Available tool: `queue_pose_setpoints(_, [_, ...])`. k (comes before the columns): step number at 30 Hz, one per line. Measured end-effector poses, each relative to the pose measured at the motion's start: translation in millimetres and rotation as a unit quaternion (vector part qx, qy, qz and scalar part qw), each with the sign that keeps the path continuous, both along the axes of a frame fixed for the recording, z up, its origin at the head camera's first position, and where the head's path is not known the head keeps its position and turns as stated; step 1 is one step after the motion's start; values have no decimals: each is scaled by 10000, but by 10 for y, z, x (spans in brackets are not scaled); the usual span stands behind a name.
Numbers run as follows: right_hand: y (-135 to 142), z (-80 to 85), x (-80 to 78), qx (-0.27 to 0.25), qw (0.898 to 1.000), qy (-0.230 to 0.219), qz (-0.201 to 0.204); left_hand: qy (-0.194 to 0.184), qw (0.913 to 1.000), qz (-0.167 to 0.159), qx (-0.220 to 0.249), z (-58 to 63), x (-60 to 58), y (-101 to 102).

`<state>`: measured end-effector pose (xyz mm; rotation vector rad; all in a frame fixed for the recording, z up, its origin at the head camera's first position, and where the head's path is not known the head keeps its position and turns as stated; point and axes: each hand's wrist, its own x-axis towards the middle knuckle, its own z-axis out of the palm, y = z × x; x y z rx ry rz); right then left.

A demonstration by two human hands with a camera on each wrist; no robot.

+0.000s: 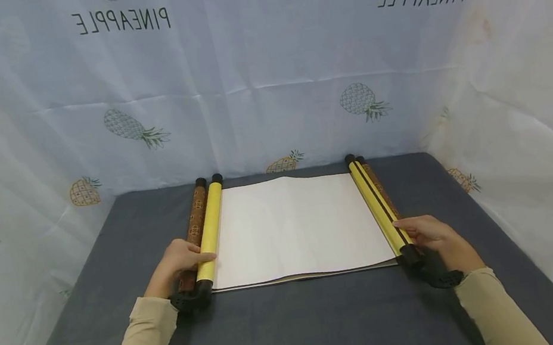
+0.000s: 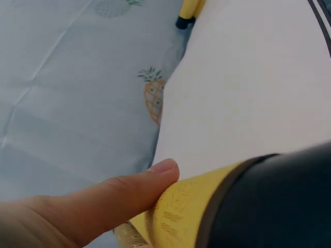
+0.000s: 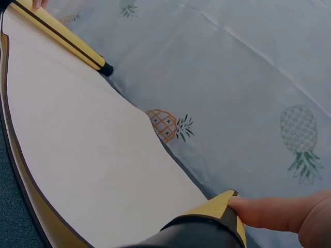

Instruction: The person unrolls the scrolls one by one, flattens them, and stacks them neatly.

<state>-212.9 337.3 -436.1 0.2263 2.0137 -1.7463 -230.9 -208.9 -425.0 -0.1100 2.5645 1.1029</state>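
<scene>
A hand scroll lies partly unrolled across the dark table, its blank white paper (image 1: 296, 226) spread between two yellow rolls with black end caps. Near its lower end, the left yellow roll (image 1: 212, 219) is gripped by my left hand (image 1: 177, 263). My right hand (image 1: 436, 238) holds the right yellow roll (image 1: 373, 199), which carries a dark stripe along its length. In the left wrist view the thumb (image 2: 129, 196) lies across the yellow backing; in the right wrist view a digit (image 3: 279, 212) presses the roll's edge. Other fingers are mostly hidden behind the rolls.
Beside each yellow roll runs a brown patterned rod, one on the left (image 1: 198, 212) and one on the right (image 1: 377, 183). The dark tabletop (image 1: 302, 331) extends toward me. White pineapple-print cloth (image 1: 269, 125) hangs at the back and both sides.
</scene>
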Motion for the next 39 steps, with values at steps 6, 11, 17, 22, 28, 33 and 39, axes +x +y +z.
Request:
queue_pose_setpoints(6, [13, -17, 28, 404, 9976, 510, 233, -533, 9969, -99, 568, -40, -1, -143])
queue_pose_setpoints(11, [41, -16, 49, 211, 9942, 957, 449, -413, 9960, -225, 766, -13, 38, -188])
queue_pose_setpoints(17, [26, 16, 78, 588, 9912, 1081, 482, -78, 9873, -781, 1384, 28, 45, -175])
queue_pose_setpoints(22, [-53, 52, 91, 1048, 9893, 953, 342, -45, 9853, -1125, 1287, 46, 44, -196])
queue_pose_setpoints(28, [-166, 63, 128, 1704, 9758, 1367, 45, 116, 9862, -1137, 1194, 17, 71, -223])
queue_pose_setpoints(33, [-191, 30, 151, 1874, 9627, 1946, 140, 155, 9889, -969, 1112, -4, 123, -233])
queue_pose_setpoints(39, [-144, 6, 156, 1804, 9557, 2315, 212, 140, 9875, -934, 1259, -10, 189, -266])
